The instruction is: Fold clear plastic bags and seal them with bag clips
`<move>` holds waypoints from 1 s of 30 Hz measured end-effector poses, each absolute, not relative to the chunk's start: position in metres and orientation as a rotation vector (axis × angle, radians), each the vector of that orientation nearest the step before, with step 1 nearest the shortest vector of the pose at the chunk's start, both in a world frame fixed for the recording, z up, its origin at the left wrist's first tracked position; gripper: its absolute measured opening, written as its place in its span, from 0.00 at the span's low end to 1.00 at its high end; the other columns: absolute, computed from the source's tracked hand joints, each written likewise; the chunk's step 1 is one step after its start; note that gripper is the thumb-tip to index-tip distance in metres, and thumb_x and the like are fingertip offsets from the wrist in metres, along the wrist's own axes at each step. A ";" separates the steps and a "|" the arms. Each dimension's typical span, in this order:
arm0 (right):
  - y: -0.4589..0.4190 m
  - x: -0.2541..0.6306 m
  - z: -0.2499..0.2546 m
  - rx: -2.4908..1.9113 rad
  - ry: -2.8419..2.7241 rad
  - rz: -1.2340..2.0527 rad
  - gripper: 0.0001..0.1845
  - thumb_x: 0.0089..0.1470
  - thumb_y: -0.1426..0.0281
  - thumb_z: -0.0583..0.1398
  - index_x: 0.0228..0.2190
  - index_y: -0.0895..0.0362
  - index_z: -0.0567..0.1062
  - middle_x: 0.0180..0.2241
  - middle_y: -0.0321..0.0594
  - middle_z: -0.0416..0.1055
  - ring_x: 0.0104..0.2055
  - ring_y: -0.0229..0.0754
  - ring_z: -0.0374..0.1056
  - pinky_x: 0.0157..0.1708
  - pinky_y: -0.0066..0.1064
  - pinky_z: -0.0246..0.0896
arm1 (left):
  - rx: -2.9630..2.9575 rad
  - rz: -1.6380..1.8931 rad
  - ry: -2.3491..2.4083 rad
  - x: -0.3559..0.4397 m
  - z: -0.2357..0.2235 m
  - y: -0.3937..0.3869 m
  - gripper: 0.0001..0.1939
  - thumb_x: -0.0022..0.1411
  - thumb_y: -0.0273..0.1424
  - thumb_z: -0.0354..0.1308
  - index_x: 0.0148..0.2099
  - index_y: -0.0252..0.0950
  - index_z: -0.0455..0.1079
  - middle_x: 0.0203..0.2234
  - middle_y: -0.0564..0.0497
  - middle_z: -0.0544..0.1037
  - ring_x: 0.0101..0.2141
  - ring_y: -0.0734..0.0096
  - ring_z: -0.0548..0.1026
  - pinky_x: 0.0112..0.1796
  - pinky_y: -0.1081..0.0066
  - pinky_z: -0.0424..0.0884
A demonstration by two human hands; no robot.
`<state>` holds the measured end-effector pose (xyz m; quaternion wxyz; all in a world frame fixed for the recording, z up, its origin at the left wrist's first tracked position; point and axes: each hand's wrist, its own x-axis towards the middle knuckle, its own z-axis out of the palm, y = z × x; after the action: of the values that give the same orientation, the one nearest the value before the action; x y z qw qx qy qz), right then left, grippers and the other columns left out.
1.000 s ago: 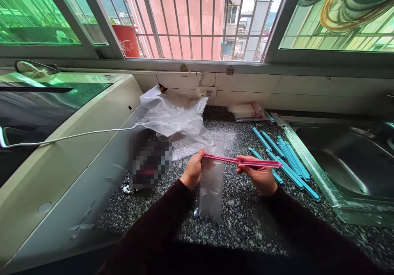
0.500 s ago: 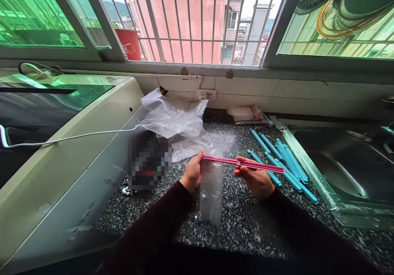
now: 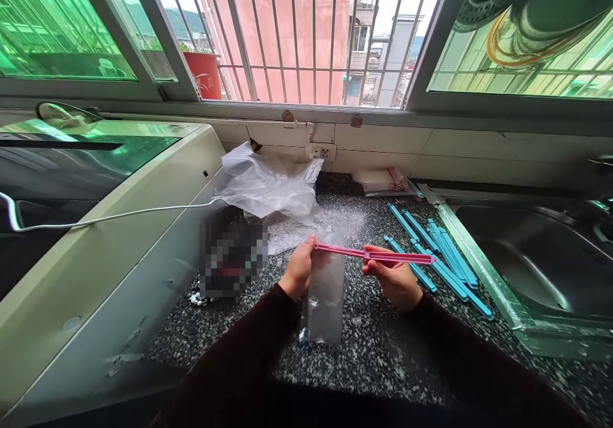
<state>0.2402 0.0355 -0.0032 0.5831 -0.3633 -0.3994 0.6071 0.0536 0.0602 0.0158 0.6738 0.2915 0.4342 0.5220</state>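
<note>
A long pink sealing clip [image 3: 397, 257] is held level above the speckled stone counter [image 3: 373, 345]. A small clear plastic bag [image 3: 326, 294] hangs down from the clip's left part. My left hand [image 3: 297, 268] pinches the clip's left end together with the bag's top. My right hand [image 3: 391, 280] is closed around the clip near its middle, with the clip's right end sticking out past the fingers. Both sleeves are dark red.
Several blue clips [image 3: 443, 259] lie on the counter right of my hands. A steel sink [image 3: 541, 255] is at the right. Crumpled clear plastic [image 3: 272, 191] and a blurred dark object [image 3: 232, 249] sit behind my left hand. A white appliance [image 3: 96, 236] with a cable fills the left.
The view shifted slightly and the clip's right end dipped and rose again. My hands keep the same hold on the clip and bag.
</note>
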 end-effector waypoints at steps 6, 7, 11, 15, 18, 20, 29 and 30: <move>0.037 0.240 -0.007 -0.989 -0.991 1.384 0.21 0.32 0.64 0.70 0.33 0.56 0.76 0.23 0.34 0.72 0.22 0.35 0.68 0.25 0.29 0.67 | 0.667 1.167 1.027 0.054 0.019 0.058 0.20 0.53 0.45 0.56 0.18 0.36 0.67 0.13 0.53 0.70 0.17 0.73 0.66 0.22 0.71 0.63; 0.037 0.241 -0.007 -1.003 -0.998 1.380 0.21 0.32 0.64 0.70 0.32 0.56 0.76 0.23 0.34 0.72 0.22 0.35 0.68 0.25 0.29 0.66 | 0.662 1.171 1.025 0.054 0.019 0.058 0.20 0.53 0.45 0.56 0.18 0.36 0.67 0.13 0.53 0.70 0.17 0.73 0.66 0.22 0.71 0.63; 0.037 0.241 -0.008 -1.021 -1.028 1.371 0.20 0.32 0.63 0.70 0.30 0.57 0.75 0.21 0.33 0.71 0.22 0.35 0.67 0.24 0.29 0.65 | 0.674 1.157 1.060 0.054 0.019 0.058 0.21 0.56 0.43 0.54 0.18 0.36 0.67 0.13 0.52 0.70 0.16 0.74 0.65 0.21 0.72 0.61; 0.038 0.240 -0.008 -1.037 -1.081 1.352 0.19 0.33 0.62 0.70 0.29 0.57 0.74 0.20 0.33 0.70 0.21 0.35 0.66 0.23 0.29 0.65 | 0.686 1.161 1.068 0.054 0.018 0.058 0.22 0.58 0.41 0.51 0.18 0.35 0.67 0.12 0.52 0.69 0.16 0.74 0.65 0.20 0.73 0.61; 0.037 0.240 -0.006 -1.057 -1.120 1.319 0.20 0.34 0.61 0.69 0.30 0.57 0.74 0.20 0.33 0.70 0.21 0.35 0.66 0.23 0.30 0.65 | 0.701 1.159 1.082 0.054 0.017 0.059 0.22 0.59 0.41 0.50 0.18 0.35 0.67 0.12 0.52 0.70 0.16 0.75 0.65 0.20 0.74 0.61; 0.035 0.241 -0.002 -1.067 -1.176 1.256 0.21 0.35 0.60 0.69 0.33 0.56 0.74 0.22 0.33 0.71 0.22 0.35 0.67 0.25 0.30 0.67 | 0.710 1.153 1.095 0.054 0.016 0.059 0.22 0.59 0.41 0.50 0.18 0.34 0.67 0.12 0.52 0.70 0.16 0.75 0.65 0.20 0.74 0.60; 0.028 0.242 0.007 -1.073 -1.359 0.914 0.11 0.43 0.62 0.65 0.30 0.54 0.75 0.28 0.38 0.73 0.27 0.39 0.70 0.31 0.34 0.70 | 0.580 1.067 0.898 0.052 0.016 0.058 0.22 0.49 0.49 0.58 0.24 0.32 0.70 0.18 0.50 0.74 0.19 0.73 0.69 0.25 0.72 0.64; 0.028 0.241 0.008 -1.078 -1.342 0.923 0.12 0.43 0.62 0.65 0.30 0.54 0.75 0.27 0.37 0.73 0.27 0.39 0.70 0.30 0.34 0.71 | 0.581 1.052 0.870 0.052 0.017 0.057 0.22 0.47 0.48 0.60 0.26 0.31 0.71 0.20 0.50 0.75 0.21 0.73 0.70 0.26 0.72 0.65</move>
<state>0.2414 0.0282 0.0079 0.5597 -0.4573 -0.5694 0.3916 0.0516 0.0573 0.0173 0.7371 0.2645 0.3962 0.4792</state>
